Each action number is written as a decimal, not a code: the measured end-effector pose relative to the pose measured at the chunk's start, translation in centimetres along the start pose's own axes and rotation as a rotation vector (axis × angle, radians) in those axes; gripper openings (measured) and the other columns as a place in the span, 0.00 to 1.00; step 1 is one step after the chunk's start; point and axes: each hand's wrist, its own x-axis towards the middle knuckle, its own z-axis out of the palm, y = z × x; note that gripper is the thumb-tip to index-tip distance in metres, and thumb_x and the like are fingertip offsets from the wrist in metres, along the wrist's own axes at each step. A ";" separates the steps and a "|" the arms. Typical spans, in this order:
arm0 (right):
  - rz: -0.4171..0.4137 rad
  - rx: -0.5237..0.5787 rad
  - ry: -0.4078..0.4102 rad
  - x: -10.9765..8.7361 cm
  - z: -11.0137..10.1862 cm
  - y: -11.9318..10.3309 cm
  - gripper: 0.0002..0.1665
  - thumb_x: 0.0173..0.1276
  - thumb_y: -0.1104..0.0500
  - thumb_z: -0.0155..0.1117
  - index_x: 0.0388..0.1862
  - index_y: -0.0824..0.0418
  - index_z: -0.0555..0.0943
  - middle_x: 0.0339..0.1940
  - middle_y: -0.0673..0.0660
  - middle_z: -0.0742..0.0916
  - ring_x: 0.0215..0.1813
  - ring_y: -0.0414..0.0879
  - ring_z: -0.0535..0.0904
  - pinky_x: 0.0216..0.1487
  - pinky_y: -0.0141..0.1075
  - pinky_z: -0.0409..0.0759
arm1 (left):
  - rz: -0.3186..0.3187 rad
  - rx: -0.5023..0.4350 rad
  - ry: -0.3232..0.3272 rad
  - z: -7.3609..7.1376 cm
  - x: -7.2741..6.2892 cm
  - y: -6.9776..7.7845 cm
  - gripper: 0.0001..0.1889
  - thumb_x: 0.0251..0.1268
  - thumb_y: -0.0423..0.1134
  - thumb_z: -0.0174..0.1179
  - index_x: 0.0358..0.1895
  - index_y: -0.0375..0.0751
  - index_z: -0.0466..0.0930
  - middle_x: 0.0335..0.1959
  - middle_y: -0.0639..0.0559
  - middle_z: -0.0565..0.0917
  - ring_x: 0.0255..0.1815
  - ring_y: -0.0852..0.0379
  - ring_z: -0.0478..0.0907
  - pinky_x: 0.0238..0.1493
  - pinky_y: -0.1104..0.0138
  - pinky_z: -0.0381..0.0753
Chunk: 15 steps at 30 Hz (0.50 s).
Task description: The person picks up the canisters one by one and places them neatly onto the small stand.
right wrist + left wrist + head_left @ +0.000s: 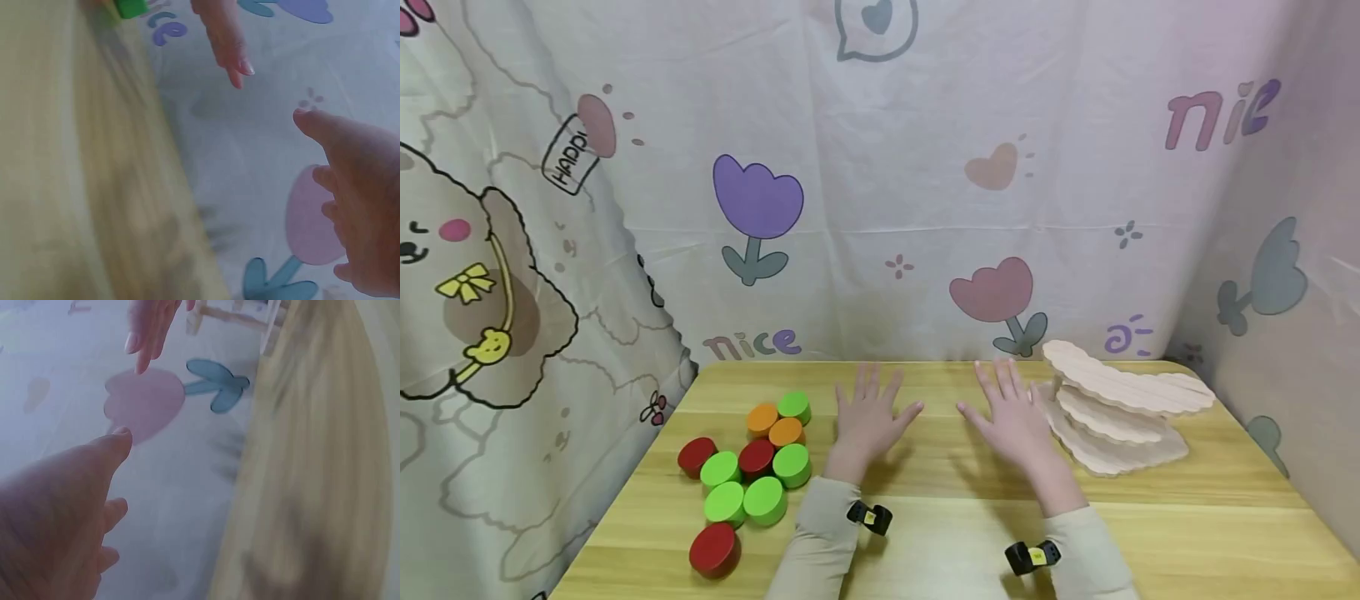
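Both hands are held out over the wooden table with fingers spread and nothing in them. My left hand (pixel 867 423) is just right of a group of round blocks: several are green (pixel 765 501), two are orange (pixel 787 432) and three are red (pixel 715 550). Over on the other side, my right hand (pixel 1013 421) has its fingertips beside a tiered stand of pale boards with wavy edges (pixel 1127 379). In the left wrist view the left thumb (pixel 115 447) points toward the other hand. The right wrist view shows the right thumb (pixel 322 125) extended, apart from the left hand (pixel 224 34).
A printed curtain (pixel 887 167) hangs behind the table (pixel 940 533) and along both sides. Each sleeve carries a small black camera, one at the left wrist (pixel 869 517) and one at the right wrist (pixel 1032 557). Part of the pale stand (pixel 237 319) shows in the left wrist view.
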 end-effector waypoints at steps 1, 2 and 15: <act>0.005 -0.004 0.002 0.0 -0.4 0.2 0.47 0.71 0.29 0.43 0.80 0.49 0.48 0.82 0.61 0.48 0.82 0.60 0.37 0.74 0.66 0.38 | 0.007 0.008 -0.001 -0.1 0.2 0.3 0.39 0.66 0.74 0.35 0.78 0.66 0.45 0.81 0.48 0.41 0.82 0.44 0.31 0.73 0.35 0.33; 0.008 -0.013 0.010 -0.1 -0.8 0.3 0.47 0.71 0.29 0.43 0.80 0.49 0.47 0.82 0.61 0.47 0.82 0.61 0.37 0.74 0.66 0.38 | 0.016 0.008 0.002 -0.3 0.3 0.7 0.39 0.66 0.74 0.35 0.78 0.66 0.45 0.81 0.48 0.41 0.82 0.44 0.32 0.73 0.35 0.33; 0.108 -0.061 0.106 -2.1 -5.8 5.2 0.48 0.72 0.29 0.38 0.80 0.52 0.45 0.81 0.60 0.40 0.81 0.61 0.29 0.74 0.66 0.31 | 0.163 0.037 0.005 -2.4 2.6 7.7 0.37 0.67 0.75 0.29 0.77 0.72 0.41 0.81 0.53 0.40 0.82 0.50 0.29 0.75 0.38 0.32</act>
